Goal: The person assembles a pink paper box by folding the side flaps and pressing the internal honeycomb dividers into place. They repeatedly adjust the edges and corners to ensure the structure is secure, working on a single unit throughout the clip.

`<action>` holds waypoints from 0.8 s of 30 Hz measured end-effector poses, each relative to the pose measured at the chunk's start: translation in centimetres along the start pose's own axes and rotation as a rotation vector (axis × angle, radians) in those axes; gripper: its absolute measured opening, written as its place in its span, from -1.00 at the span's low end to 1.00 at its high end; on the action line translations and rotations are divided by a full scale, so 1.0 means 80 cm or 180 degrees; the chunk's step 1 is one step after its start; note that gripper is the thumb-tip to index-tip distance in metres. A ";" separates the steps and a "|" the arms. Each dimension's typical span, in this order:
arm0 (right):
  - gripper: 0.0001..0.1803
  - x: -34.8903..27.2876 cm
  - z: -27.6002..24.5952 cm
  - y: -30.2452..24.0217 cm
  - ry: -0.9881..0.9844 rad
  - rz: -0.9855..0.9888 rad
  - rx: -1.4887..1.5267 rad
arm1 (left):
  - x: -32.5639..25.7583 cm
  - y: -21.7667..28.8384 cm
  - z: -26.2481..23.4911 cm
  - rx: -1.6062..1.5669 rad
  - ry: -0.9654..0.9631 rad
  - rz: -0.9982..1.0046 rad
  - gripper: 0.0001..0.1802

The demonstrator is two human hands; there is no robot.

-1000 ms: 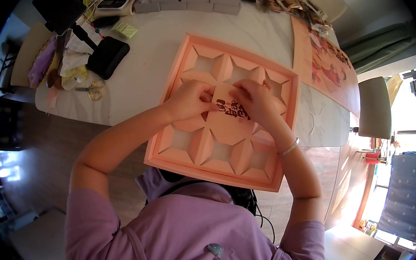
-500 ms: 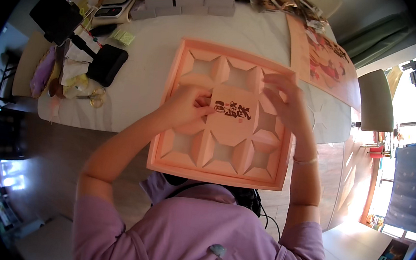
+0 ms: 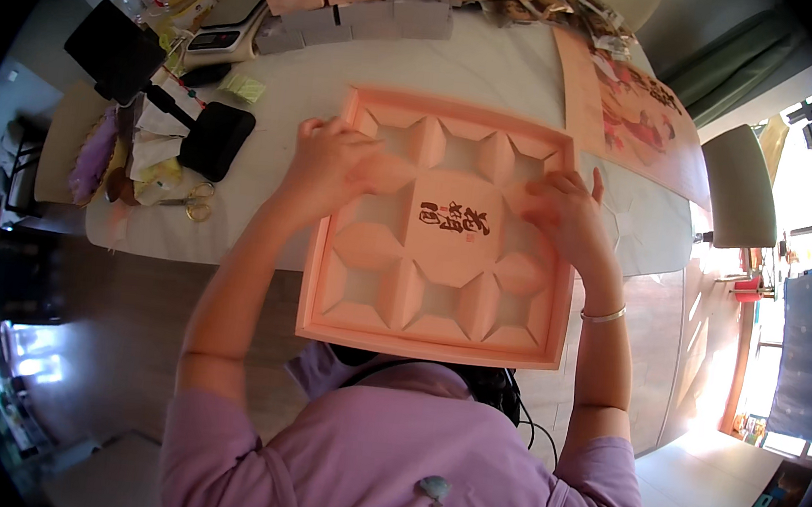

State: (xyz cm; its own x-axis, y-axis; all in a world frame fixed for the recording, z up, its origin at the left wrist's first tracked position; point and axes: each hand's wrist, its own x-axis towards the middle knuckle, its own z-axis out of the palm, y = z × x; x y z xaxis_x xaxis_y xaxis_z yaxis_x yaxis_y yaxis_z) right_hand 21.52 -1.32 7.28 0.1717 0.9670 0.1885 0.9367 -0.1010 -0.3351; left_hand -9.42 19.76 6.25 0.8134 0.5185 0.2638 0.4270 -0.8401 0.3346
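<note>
A shallow peach-coloured box (image 3: 313, 289) lies in front of me, its near part jutting past the table's front edge. Its divided insert (image 3: 400, 297) has sunken square compartments around a flat centre panel bearing dark brush-style characters. My left hand (image 3: 334, 164) reaches over the left wall, its fingers and thumb apart and touching the insert near the left-middle compartment; the fingertips are blurred. Over the right wall comes my right hand (image 3: 571, 216), its fingers spread and resting at the right-middle compartment, one finger raised. Both hands partly cover those compartments.
Stacked peach and grey boxes (image 3: 371, 11) stand at the back, with packets (image 3: 538, 0) beside them. A printed peach sheet (image 3: 634, 119) lies right. On the left are a kitchen scale (image 3: 221, 38), a black stand (image 3: 213, 142) and scissors (image 3: 198, 202). A chair (image 3: 739, 193) stands right.
My left hand has left the centre panel and moved to the left wall. My right hand has shifted down from the upper-right compartment. The view has shifted slightly.
</note>
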 end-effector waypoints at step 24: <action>-0.84 0.010 0.029 0.009 0.0071 -0.0182 -0.0499 | 0.020 0.007 0.038 0.0309 0.0004 0.0123 -0.79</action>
State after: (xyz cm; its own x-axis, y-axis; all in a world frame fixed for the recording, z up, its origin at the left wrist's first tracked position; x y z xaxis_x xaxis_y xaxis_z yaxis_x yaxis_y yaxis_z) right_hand 21.61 -0.04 5.07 0.1218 0.9669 0.2240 0.9810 -0.0829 -0.1755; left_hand -6.68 19.62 4.14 0.8295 0.4856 0.2759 0.4317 -0.8709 0.2349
